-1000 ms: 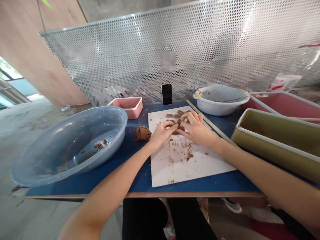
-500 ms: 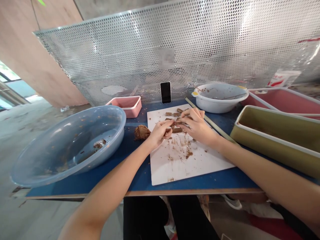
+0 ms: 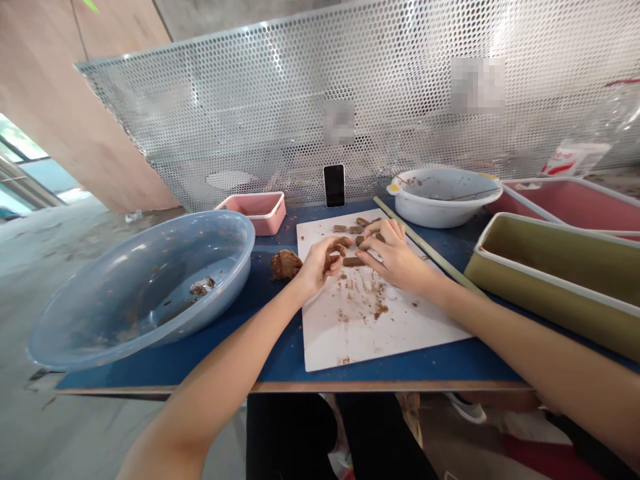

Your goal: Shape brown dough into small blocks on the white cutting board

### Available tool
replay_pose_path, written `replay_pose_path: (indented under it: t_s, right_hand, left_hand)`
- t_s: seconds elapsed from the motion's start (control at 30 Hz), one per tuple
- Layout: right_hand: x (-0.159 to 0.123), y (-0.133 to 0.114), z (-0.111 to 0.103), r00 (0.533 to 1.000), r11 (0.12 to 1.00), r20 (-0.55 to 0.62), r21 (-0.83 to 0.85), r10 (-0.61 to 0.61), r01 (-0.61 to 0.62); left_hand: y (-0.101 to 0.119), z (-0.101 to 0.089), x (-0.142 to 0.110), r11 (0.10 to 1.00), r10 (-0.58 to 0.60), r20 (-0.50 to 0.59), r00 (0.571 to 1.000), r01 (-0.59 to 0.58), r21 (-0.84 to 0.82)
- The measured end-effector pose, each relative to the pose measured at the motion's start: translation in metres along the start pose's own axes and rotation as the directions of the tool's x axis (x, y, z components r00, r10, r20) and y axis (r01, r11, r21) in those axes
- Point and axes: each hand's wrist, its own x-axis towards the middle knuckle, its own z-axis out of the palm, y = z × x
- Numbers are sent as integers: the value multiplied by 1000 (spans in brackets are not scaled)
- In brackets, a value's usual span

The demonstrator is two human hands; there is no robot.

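Over the white board [image 3: 350, 340], my left hand [image 3: 320, 265] hangs with its soiled fingers curled and apart, and no object shows in it. My right hand [image 3: 393, 253] is on the right, palm down. Its thumb and fingers are parted and bent over several short brown clay-like rolls; the fingertips are at one small piece [image 3: 359, 240], perhaps touching it. A longer brown roll [image 3: 354, 262] lies between the hands, and a short roll [image 3: 342, 229] lies farther back. Left of the board, close to my left wrist, sits a rough brown lump [image 3: 286, 265].
A large blue basin [image 3: 240, 267] stands left, a small pink box [image 3: 273, 220] behind it. A phone [image 3: 335, 185] leans upright against the perforated metal sheet [image 3: 280, 120]. To the right are a pale stick [image 3: 435, 257], a white basin [image 3: 435, 215], a green trough [image 3: 550, 287] and a pink trough [image 3: 590, 190].
My hands were together with fingertips meeting at a small brown piece; now they are apart. The left fingers have loosened, and the longer roll shows more clearly between them. The view has shifted slightly.
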Motion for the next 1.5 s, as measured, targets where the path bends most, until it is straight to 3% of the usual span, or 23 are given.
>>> replay_pose_path:
  t_s: [0.2, 0.43, 0.87, 1.5]
  right_hand:
    - [-1, 1, 4, 999, 999, -30, 34, -32, 33]
    - [1, -2, -1, 999, 999, 27, 21, -37, 37]
    - [-1, -6, -1, 999, 998, 3, 30, -47, 47]
    - [-1, -5, -1, 997, 997, 59, 60, -54, 50]
  left_hand:
    - [2, -4, 0, 1000, -4, 5, 1000, 5, -21]
    - [1, -6, 3, 1000, 14, 16, 1000, -13, -27]
    - [-3, -11, 7, 999, 26, 14, 1000, -26, -24]
    - [-1, -10, 5, 998, 1, -13, 1000, -2, -66]
